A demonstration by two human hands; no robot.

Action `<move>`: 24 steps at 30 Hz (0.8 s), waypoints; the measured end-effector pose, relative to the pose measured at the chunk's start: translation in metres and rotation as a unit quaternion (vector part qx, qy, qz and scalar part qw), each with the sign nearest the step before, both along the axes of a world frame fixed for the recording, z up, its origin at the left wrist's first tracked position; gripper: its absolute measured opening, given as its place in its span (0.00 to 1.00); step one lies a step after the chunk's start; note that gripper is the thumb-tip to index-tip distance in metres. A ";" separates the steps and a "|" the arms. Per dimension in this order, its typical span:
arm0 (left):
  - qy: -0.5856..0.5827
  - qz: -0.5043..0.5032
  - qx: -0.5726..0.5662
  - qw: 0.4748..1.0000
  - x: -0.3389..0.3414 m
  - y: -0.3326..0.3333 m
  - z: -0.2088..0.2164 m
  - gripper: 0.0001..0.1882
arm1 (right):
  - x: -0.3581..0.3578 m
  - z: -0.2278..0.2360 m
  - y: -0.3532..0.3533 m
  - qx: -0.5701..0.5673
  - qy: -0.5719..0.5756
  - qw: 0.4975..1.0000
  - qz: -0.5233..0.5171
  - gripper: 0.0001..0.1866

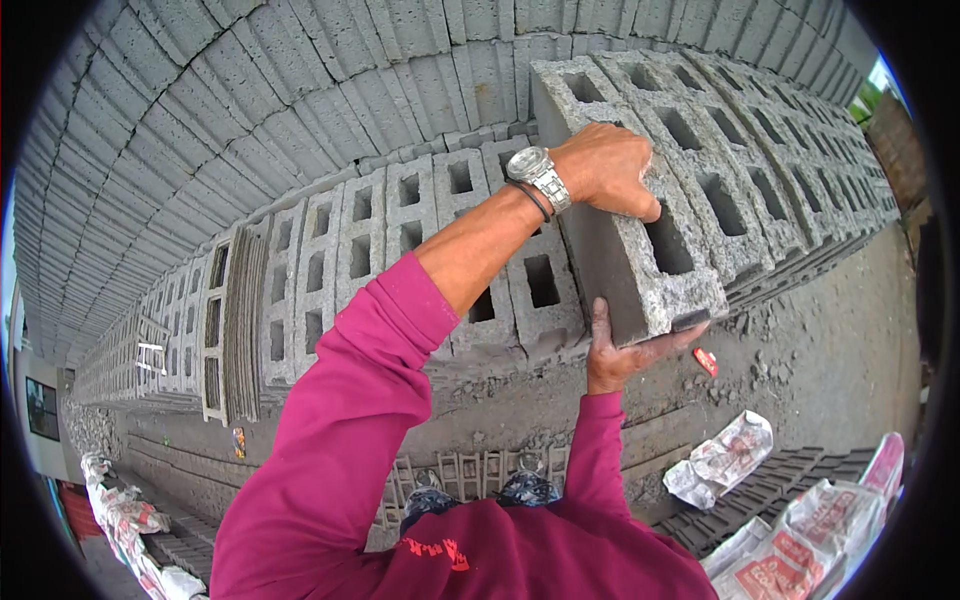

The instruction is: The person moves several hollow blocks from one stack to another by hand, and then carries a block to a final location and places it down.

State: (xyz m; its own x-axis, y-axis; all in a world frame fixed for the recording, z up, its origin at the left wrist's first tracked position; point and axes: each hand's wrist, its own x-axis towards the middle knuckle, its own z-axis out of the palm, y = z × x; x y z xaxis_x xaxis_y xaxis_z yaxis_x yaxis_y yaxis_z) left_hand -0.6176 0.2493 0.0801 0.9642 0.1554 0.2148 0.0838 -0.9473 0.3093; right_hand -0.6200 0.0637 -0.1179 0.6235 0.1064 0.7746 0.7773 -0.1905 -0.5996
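A grey hollow concrete block (612, 265) stands on edge at the left end of the raised row on the right, its holes facing up. My left hand (608, 172) reaches over its top, fingers curled at the holes and thumb along the rough upper face. At its near lower end my right hand (630, 362) cups the block from below, thumb up against the smooth side and fingers running under the edge. The left fingertips are partly hidden. The block touches or nearly touches its neighbour (722, 205).
A lower row of hollow blocks (390, 215) runs leftward, with thin grey slabs (244, 325) leaning in it. Behind rises a tall stack of blocks (290, 70). Rubble, a red wrapper (706, 361) and a paper sack (722, 460) lie on the ground. A ladder-like frame (460, 475) is by my feet.
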 end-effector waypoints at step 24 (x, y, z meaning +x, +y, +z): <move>0.039 0.087 0.038 0.995 0.001 -0.013 -0.001 0.30 | 0.024 0.013 -0.009 0.100 0.079 0.990 0.053 0.49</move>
State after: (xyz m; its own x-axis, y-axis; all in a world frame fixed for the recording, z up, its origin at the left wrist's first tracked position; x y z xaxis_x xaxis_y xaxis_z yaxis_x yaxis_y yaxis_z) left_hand -0.6165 0.2367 0.0794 0.9384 0.3070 0.1583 0.2687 -0.9368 0.2243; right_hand -0.5958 0.0545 -0.1047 0.7323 0.0322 0.6802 0.6798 0.0224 -0.7330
